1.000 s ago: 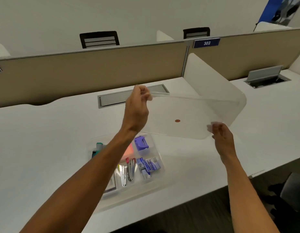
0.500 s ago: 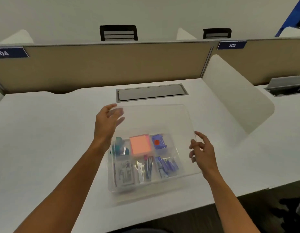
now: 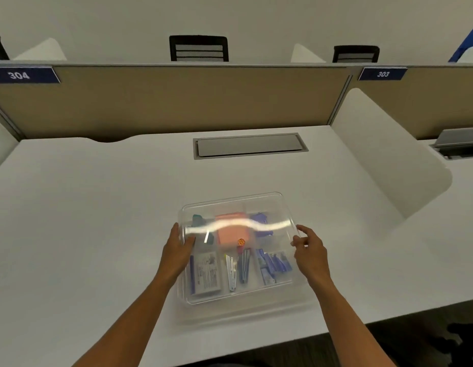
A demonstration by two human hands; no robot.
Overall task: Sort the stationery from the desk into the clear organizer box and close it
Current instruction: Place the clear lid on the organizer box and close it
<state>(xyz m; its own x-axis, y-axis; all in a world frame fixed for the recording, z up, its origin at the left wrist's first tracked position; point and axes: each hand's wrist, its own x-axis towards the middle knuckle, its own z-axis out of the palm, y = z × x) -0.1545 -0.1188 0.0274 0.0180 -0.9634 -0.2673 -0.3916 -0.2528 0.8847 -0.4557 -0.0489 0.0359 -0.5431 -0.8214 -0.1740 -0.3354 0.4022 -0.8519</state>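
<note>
Lower centre of frame: we are lowering clear lid (image 3: pixel 267 207) onto organizer box (image 3: pixel 238 295), left hand (image 3: pixel 177 251) and right hand (image 3: pixel 310 251) gripping its side edges for alignment.

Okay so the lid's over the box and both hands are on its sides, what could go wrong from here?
1. The clear lid may sit skewed on the organizer box; glare hides part of its surface, so alignment is hard to judge.
2. The left hand and right hand hold only the side edges, so pressing unevenly could leave one side unseated.
3. The box lies near the desk's front edge; a hard push might slide it.
</note>
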